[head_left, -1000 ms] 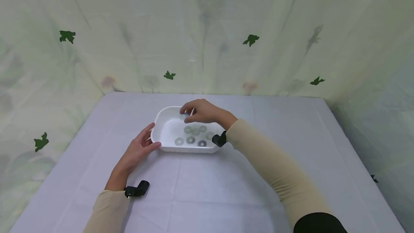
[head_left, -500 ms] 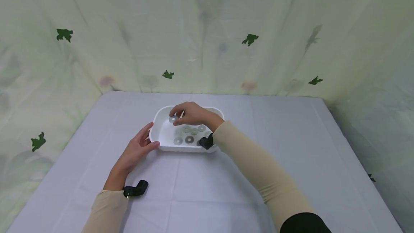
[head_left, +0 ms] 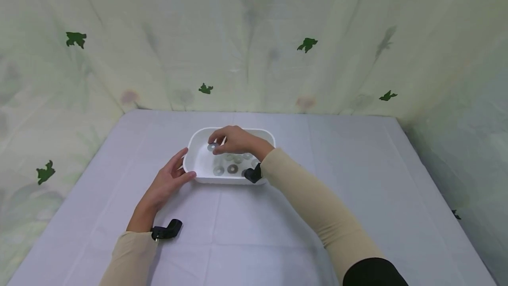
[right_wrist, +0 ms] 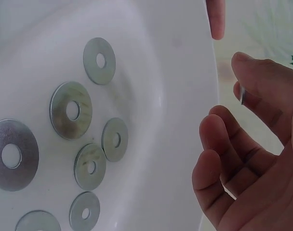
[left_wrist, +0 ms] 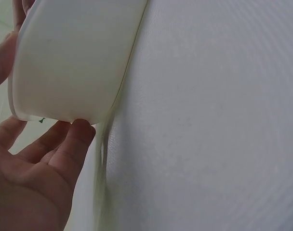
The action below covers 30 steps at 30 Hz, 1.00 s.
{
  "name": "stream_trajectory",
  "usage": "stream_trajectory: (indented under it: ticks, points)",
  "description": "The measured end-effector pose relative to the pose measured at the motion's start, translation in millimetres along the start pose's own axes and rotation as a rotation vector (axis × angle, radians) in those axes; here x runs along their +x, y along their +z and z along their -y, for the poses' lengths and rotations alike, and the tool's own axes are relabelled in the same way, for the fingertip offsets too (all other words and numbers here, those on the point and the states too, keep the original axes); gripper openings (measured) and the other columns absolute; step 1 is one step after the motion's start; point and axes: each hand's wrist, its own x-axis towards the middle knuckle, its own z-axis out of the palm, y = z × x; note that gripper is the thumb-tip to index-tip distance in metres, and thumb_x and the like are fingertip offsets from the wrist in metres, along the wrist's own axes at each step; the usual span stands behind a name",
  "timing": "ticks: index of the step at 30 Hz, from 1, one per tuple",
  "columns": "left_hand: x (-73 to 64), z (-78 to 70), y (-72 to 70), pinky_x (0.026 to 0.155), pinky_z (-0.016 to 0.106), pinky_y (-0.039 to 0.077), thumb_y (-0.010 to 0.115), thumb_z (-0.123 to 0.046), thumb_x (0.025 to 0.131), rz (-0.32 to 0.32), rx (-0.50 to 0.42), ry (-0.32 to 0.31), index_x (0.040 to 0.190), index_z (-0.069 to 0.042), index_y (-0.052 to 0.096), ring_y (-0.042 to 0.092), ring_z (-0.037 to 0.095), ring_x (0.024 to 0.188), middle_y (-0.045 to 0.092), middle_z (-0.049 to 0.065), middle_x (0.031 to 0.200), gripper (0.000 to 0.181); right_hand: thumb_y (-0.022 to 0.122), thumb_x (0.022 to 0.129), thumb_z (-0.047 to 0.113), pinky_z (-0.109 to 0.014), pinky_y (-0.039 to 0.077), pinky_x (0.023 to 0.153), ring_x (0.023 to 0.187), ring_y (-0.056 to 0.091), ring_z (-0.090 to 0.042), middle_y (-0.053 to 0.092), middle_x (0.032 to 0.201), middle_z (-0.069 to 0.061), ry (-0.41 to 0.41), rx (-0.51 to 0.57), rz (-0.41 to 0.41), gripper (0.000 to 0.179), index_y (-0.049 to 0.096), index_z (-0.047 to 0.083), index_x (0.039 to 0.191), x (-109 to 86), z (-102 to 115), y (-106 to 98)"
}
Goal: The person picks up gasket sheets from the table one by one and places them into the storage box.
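Note:
A white plastic tray (head_left: 201,162) with rounded corners stands on the table, several flat metal washers (head_left: 232,169) lying in it. My left hand (head_left: 166,182) holds the tray's left end, the thumb at the near corner and the fingers along the side. Those fingertips (left_wrist: 80,129) touch the tray's outer wall in the left wrist view. Over the tray's left half, my right hand (head_left: 235,139) pinches one washer (head_left: 212,147) between thumb and index finger. In the right wrist view that pinched washer (right_wrist: 242,95) shows only as a thin edge. The right wrist partly hides the other washers.
A white cloth covers the table (head_left: 254,224). Behind it hangs a pale curtain (head_left: 254,47) printed with green leaf shapes. Each wrist bears a small black camera, the right one (head_left: 254,173) above the tray's near rim.
My right hand has moved left across the tray with the pinched washer, then stayed nearly still over the last half second. The left hand keeps its place on the tray.

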Motion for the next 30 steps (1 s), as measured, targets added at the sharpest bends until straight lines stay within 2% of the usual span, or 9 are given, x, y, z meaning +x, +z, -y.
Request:
stream_trajectory:
  ticks: [6, 9, 12, 16, 21, 26, 30]
  points:
    - [-0.5, 0.7, -0.6, 0.087, 0.001, 0.042, 0.068, -0.018, 0.095, 0.001, 0.01, -0.014, 0.161, -0.021, 0.009, 0.032, 0.039, 0.149, 0.02, 0.015, 0.166, 0.088, 0.067, 0.095, 0.028, -0.031, 0.052, 0.098, 0.115, 0.062, -0.022, 0.054, 0.143, -0.01, 0.036, -0.013, -0.025, 0.052, 0.052, 0.023, 0.144, -1.1, 0, -1]
    - [-0.7, 0.8, -0.6, 0.088, 0.002, 0.042, 0.068, -0.019, 0.094, -0.008, 0.021, -0.017, 0.161, -0.021, 0.01, 0.033, 0.038, 0.148, 0.022, 0.015, 0.166, 0.088, 0.065, 0.096, 0.025, -0.032, 0.052, 0.097, 0.112, 0.063, -0.023, 0.052, 0.144, -0.012, 0.027, -0.041, -0.059, 0.051, 0.051, 0.022, 0.146, -6.5, 0, -5]
    - [-1.1, 0.5, -0.1, 0.088, 0.001, 0.042, 0.068, -0.019, 0.094, -0.009, 0.02, -0.02, 0.161, -0.021, 0.01, 0.034, 0.038, 0.148, 0.022, 0.015, 0.166, 0.089, 0.064, 0.097, 0.023, -0.03, 0.054, 0.092, 0.106, 0.064, -0.021, 0.053, 0.141, -0.008, -0.002, -0.062, -0.086, 0.048, 0.054, 0.022, 0.143, -20.7, -2, -12]
    - [-1.7, 0.3, 1.6, 0.087, 0.001, 0.042, 0.069, -0.018, 0.094, -0.005, 0.007, -0.018, 0.161, -0.021, 0.011, 0.033, 0.039, 0.148, 0.021, 0.016, 0.166, 0.089, 0.064, 0.096, 0.021, -0.028, 0.054, 0.086, 0.099, 0.066, -0.017, 0.055, 0.139, -0.004, -0.058, -0.102, -0.116, 0.045, 0.057, 0.024, 0.14, -57.7, -10, -24]
    - [-3.3, 0.0, 1.5, 0.088, 0.002, 0.042, 0.069, -0.017, 0.094, -0.008, 0.016, -0.014, 0.161, -0.02, 0.011, 0.033, 0.039, 0.148, 0.022, 0.017, 0.165, 0.088, 0.066, 0.095, 0.016, -0.029, 0.054, 0.081, 0.095, 0.066, -0.015, 0.059, 0.133, -0.004, -0.108, -0.137, -0.186, 0.037, 0.063, 0.021, 0.132, -120.3, -24, -38]
    - [-2.6, -0.3, -2.6, 0.087, 0.001, 0.041, 0.068, -0.018, 0.094, -0.005, 0.015, 0.001, 0.161, -0.02, 0.011, 0.033, 0.04, 0.148, 0.022, 0.019, 0.165, 0.088, 0.066, 0.094, 0.013, -0.032, 0.055, 0.08, 0.093, 0.063, -0.013, 0.062, 0.126, 0.0, -0.065, -0.182, -0.202, 0.029, 0.067, 0.019, 0.122, -176.0, -45, -46]
    - [-1.7, 0.2, -7.3, 0.087, 0.0, 0.041, 0.068, -0.018, 0.094, -0.011, 0.019, -0.005, 0.161, -0.02, 0.011, 0.032, 0.04, 0.149, 0.021, 0.019, 0.165, 0.088, 0.067, 0.093, 0.009, -0.034, 0.055, 0.08, 0.093, 0.061, -0.01, 0.064, 0.122, 0.001, -0.015, -0.199, -0.229, 0.029, 0.067, 0.018, 0.121, -205.6, -66, -47]
